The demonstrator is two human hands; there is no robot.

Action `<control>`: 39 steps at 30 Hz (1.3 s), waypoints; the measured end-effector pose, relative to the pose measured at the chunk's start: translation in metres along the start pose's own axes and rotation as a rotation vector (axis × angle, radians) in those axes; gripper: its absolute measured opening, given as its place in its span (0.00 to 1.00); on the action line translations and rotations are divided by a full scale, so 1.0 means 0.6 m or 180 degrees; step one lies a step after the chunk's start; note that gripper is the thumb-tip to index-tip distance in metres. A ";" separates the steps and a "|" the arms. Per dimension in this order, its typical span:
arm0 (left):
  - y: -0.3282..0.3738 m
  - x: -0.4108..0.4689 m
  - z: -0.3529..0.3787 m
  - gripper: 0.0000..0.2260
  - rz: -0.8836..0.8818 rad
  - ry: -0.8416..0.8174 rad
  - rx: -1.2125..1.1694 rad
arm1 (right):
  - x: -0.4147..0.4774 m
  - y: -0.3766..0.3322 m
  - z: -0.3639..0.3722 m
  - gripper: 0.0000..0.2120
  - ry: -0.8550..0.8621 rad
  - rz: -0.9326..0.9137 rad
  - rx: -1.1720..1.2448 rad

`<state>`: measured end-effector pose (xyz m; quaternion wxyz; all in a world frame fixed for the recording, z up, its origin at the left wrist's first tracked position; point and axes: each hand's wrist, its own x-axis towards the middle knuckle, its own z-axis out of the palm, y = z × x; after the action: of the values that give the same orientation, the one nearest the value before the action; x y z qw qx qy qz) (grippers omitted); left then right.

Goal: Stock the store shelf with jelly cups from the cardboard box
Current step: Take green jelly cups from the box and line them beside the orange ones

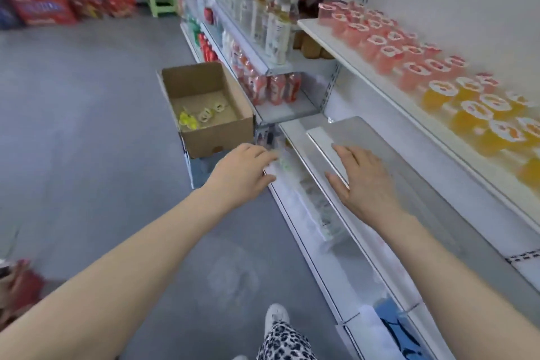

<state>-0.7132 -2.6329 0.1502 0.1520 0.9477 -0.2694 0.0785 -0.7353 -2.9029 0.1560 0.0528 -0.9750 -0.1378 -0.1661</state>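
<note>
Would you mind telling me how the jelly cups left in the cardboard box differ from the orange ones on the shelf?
The cups in the box look yellowish-green, whereas the orange cups are deep orange. Only a few lie loose on the floor of the cardboard box, while the orange cups stand in close rows on the shelf. Both kinds have pale round lids.

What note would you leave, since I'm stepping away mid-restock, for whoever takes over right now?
Left hand: open, holds nothing, stretched out between the cardboard box and the shelving.
Right hand: open, holds nothing, spread over the front edge of the middle shelf.
In the box: a few yellow jelly cups at the bottom.
Done: pink jelly cups and orange jelly cups stand in rows on the upper shelf.
Left: shelve the cups that remain in the box.
</note>
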 end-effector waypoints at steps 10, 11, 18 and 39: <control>-0.285 0.062 0.029 0.17 -0.1222 -0.0009 -0.0126 | 0.305 -0.061 0.234 0.26 -0.0566 -0.0638 0.0510; -0.315 0.075 0.032 0.17 -0.1335 -0.0023 -0.0135 | 0.341 -0.066 0.257 0.26 -0.0623 -0.0679 0.0553; -0.500 0.164 0.071 0.18 -0.1926 -0.0147 -0.0207 | 0.582 -0.103 0.413 0.27 -0.1052 -0.0962 0.0696; -0.917 0.441 0.309 0.22 -0.2049 -0.1141 -0.0716 | 0.988 -0.144 0.815 0.28 -0.2149 -0.1000 0.0369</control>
<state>-0.1841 -2.3781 -0.0984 0.2223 0.9599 0.0126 -0.1702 -0.0715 -2.5989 -0.0976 0.0334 -0.9372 -0.3045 0.1667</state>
